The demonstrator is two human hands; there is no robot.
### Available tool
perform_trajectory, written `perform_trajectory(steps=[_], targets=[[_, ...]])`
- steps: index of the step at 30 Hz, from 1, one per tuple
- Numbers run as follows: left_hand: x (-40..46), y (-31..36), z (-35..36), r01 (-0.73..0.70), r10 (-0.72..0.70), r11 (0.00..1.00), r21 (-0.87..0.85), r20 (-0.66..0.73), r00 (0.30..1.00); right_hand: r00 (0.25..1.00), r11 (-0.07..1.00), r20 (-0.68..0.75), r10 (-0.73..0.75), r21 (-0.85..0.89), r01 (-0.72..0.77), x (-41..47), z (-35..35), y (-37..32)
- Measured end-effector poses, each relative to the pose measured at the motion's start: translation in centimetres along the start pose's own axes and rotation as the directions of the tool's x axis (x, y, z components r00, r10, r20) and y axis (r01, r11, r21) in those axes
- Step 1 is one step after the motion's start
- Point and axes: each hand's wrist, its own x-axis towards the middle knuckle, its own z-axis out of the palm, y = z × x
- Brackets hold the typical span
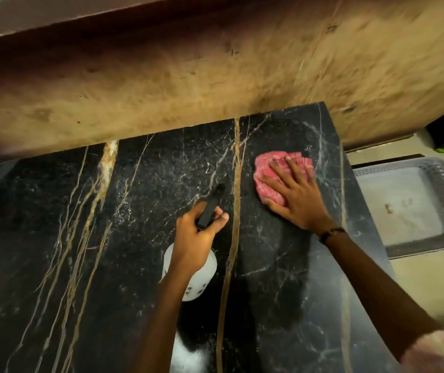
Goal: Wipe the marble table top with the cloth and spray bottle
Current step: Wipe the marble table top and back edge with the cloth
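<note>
The black marble table top (140,238) with gold and white veins fills the lower view. My right hand (296,195) lies flat, fingers spread, pressing a crumpled pink cloth (265,168) onto the marble near the far right corner. My left hand (196,235) grips a spray bottle (198,281) above the middle of the table. Its black nozzle head points away from me toward the wall, and its white body shows below my hand. Fine droplets speckle the marble ahead of the nozzle.
A tan, scuffed wall (215,76) runs along the table's far edge. To the right, on the pale floor, lies a grey plastic tray (409,208) with perforated sides and a handle. The table's right edge (363,200) drops off just beyond the cloth.
</note>
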Motion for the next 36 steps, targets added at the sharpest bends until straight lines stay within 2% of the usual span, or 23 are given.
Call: perform_trajectory(steps=[4, 7, 9, 12, 14, 16, 18, 20, 23, 25, 28, 32, 34, 36], targets=[[-0.9, 0.0, 0.4, 0.005, -0.005, 1.0, -0.002, -0.015, 1.0, 0.983, 0.983, -0.021, 0.183, 0.0, -0.183, -4.0, -0.8, 5.9], [-1.9, -0.3, 1.1, 0.011, -0.011, 1.0, 0.002, -0.034, 0.999, 0.935, 0.934, 0.0, 0.355, 0.041, -0.355, -0.3, -1.4, 7.5], [-2.8, -0.6, 1.6, 0.009, -0.009, 1.0, 0.013, -0.04, 0.999, 0.915, 0.913, -0.004, 0.403, 0.066, -0.402, 2.3, -1.0, 6.5], [-4.3, -1.1, 2.6, 0.003, -0.002, 0.999, 0.034, -0.04, 0.999, 0.966, 0.965, -0.011, 0.257, 0.052, -0.256, 2.1, -0.1, 3.3], [-5.5, -1.1, 3.3, 0.005, -0.004, 0.999, 0.04, -0.038, 0.999, 0.994, 0.995, -0.021, 0.104, 0.017, -0.103, -1.2, 0.1, 1.9], [-6.7, -1.2, 3.7, 0.01, -0.009, 0.999, 0.045, -0.029, 1.0, 0.999, 1.0, -0.026, 0.021, 0.001, -0.021, -5.7, 0.1, 2.0], [-8.1, -1.3, 4.2, 0.021, -0.02, 0.999, 0.026, -0.026, 0.999, 0.998, 0.999, -0.048, 0.047, 0.011, -0.047, -10.1, -0.2, 3.7], [-9.6, -1.5, 4.4, 0.031, -0.03, 0.999, 0.012, -0.028, 0.999, 0.99, 0.991, -0.053, 0.133, 0.019, -0.132, -12.1, -1.1, 6.1], [-11.7, -2.1, 5.1, 0.027, -0.026, 0.999, 0.026, -0.044, 0.999, 0.958, 0.956, 0.009, 0.288, 0.063, -0.288, -10.3, -1.9, 6.9], [-12.9, -2.6, 5.6, 0.036, -0.034, 0.999, 0.018, -0.064, 0.997, 0.953, 0.951, 0.04, 0.299, 0.066, -0.301, -8.1, -1.7, 5.3], [-14.6, -3.0, 6.5, 0.062, -0.063, 0.998, -0.008, -0.082, 0.995, 0.991, 0.991, 0.039, 0.13, 0.025, -0.131, -7.3, -0.7, 1.4], [-16.0, -3.3, 7.4, 0.069, -0.07, 0.998, -0.012, -0.102, 0.992, 0.992, 0.993, 0.049, -0.114, 0.022, 0.113, -12.9, -0.3, -3.1], [-16.3, -3.5, 7.6, 0.074, -0.076, 0.997, -0.02, -0.107, 0.991, 0.986, 0.986, 0.023, -0.165, 0.043, 0.164, -16.6, -0.3, -2.3], [-16.6, -3.9, 7.7, 0.084, -0.086, 0.996, -0.024, -0.108, 0.99, 0.99, 0.988, 0.003, -0.142, 0.06, 0.142, -18.5, -0.7, -0.2]])
